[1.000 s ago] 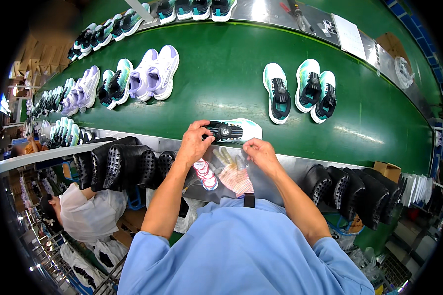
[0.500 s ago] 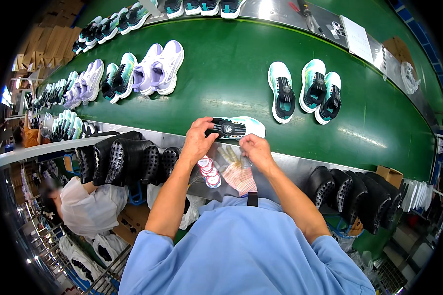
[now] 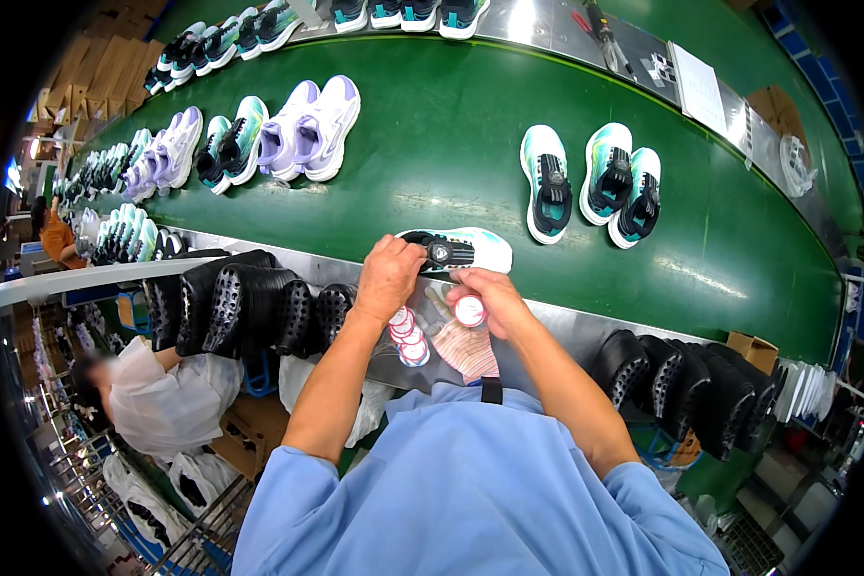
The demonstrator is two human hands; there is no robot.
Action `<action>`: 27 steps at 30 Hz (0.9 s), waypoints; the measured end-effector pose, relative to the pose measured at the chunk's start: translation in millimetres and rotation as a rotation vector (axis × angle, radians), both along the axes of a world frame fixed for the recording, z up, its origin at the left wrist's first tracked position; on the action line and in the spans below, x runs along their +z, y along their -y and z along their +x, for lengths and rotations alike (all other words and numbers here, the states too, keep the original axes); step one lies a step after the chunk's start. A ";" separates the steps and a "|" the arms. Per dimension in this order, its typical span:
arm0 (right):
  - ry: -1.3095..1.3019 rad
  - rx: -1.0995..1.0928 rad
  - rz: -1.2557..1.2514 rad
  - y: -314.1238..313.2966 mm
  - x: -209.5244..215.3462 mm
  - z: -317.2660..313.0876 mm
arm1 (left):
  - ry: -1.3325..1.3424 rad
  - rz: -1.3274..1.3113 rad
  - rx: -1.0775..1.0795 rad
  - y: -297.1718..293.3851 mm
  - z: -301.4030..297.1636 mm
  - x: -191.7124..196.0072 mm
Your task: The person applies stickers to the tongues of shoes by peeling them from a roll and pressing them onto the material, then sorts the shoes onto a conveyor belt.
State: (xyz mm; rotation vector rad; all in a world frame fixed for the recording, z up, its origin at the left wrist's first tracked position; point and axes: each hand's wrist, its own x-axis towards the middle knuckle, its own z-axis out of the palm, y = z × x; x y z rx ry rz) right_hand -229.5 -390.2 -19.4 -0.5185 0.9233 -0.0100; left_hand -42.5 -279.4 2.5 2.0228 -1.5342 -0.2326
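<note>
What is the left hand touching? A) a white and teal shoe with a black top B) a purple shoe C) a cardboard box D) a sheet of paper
A: the left hand rests on the white and teal shoe lying at the near edge of the green belt, just in front of the person.

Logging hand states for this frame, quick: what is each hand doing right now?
Left hand: closed on the white and teal shoe lying at the belt's near edge.
Right hand: pinching a small round pink-and-white sticker.
</note>
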 end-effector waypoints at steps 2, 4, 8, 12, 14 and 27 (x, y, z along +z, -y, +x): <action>0.005 -0.006 0.022 0.6 -3.3 -8.4 | 0.088 0.049 0.017 2.7 -2.3 2.2; 0.015 0.028 0.002 0.0 -16.8 -19.7 | 0.131 0.077 0.027 6.2 -3.3 3.4; 0.003 0.075 -0.085 -3.9 -15.3 -24.9 | 0.093 0.106 0.048 3.0 -0.2 3.5; -0.093 0.163 -0.332 -6.2 -24.4 -29.1 | 0.024 0.199 0.076 3.5 -4.8 17.0; -0.124 0.235 -0.539 -7.3 -27.7 -30.6 | 0.058 0.201 0.089 2.3 -6.5 17.7; -0.140 0.349 -1.206 -12.9 0.0 4.2 | -0.017 0.274 0.340 -3.2 25.3 12.6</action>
